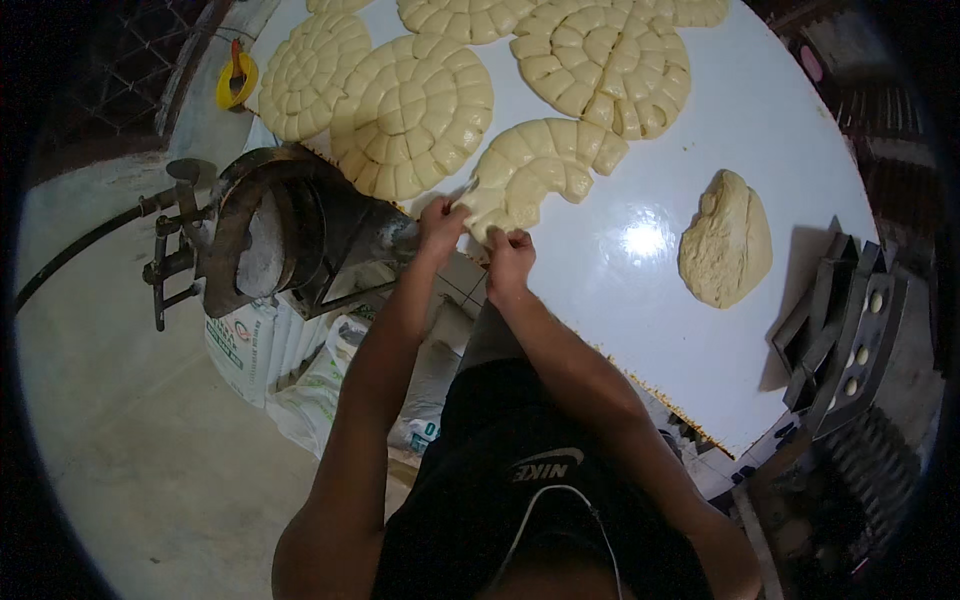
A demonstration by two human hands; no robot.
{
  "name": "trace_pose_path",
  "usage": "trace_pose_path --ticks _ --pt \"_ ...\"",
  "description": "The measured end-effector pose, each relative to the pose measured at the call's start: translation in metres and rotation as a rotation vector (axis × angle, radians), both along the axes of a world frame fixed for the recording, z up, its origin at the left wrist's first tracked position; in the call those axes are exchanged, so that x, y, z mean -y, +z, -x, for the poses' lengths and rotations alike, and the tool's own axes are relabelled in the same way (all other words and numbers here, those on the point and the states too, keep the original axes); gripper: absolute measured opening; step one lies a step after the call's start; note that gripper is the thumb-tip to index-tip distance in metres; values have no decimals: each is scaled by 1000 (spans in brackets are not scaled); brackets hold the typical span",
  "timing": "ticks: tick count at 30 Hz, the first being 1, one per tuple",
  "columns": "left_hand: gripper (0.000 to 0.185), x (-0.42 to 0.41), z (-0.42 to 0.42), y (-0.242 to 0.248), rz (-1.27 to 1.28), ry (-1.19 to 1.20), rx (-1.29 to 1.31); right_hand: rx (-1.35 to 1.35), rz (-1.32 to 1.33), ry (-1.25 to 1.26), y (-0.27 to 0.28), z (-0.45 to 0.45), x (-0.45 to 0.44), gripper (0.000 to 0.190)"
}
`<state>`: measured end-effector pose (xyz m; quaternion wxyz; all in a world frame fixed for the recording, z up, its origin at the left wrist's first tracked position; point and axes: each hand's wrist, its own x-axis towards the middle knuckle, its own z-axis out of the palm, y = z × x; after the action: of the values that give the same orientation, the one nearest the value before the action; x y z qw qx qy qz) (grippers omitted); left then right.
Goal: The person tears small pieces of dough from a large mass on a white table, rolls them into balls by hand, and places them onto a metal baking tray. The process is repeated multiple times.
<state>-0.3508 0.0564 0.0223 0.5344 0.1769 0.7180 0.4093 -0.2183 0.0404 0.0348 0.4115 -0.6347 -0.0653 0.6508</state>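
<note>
A partial ring of scored dough (536, 161) lies near the front edge of the white table (637, 292). My left hand (442, 229) pinches its left end, where the dough is pulled into a thin flap. Just to the right, my right hand (511, 262) has its fingers curled on the lower edge of the same piece. Round scored dough slabs, divided into many joined portions, lie behind it: one dough disc (412, 112) to the left and another dough disc (604, 64) to the right. The fingertips are partly hidden by the hands themselves.
A heavy metal machine (277, 217) stands against the table's left edge. An unscored dough lump (726, 240) lies on the right. Metal pans (840, 330), one bearing several small dough balls (862, 355), stand at the right edge. A yellow bowl (238, 81) sits far left; sacks (251, 345) stand below.
</note>
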Motion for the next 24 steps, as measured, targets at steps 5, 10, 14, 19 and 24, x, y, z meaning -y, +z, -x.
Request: trace_pose_path --ticks 5,10,14,19,24 --pt "23 171 -78 -13 51 316 471 59 -238 324 -22 -133 121 22" --pt "23 209 -179 41 -4 -260 229 261 -298 91 21 -293 184 32" --pt "23 136 -229 58 -187 -339 298 341 -476 -141 71 -377 187 33" --pt "43 37 -280 -3 -733 -880 -947 1421 -427 429 1 -448 170 45" --pt "42 37 -357 -26 -857 -914 -952 1630 -426 118 -18 -399 110 41"
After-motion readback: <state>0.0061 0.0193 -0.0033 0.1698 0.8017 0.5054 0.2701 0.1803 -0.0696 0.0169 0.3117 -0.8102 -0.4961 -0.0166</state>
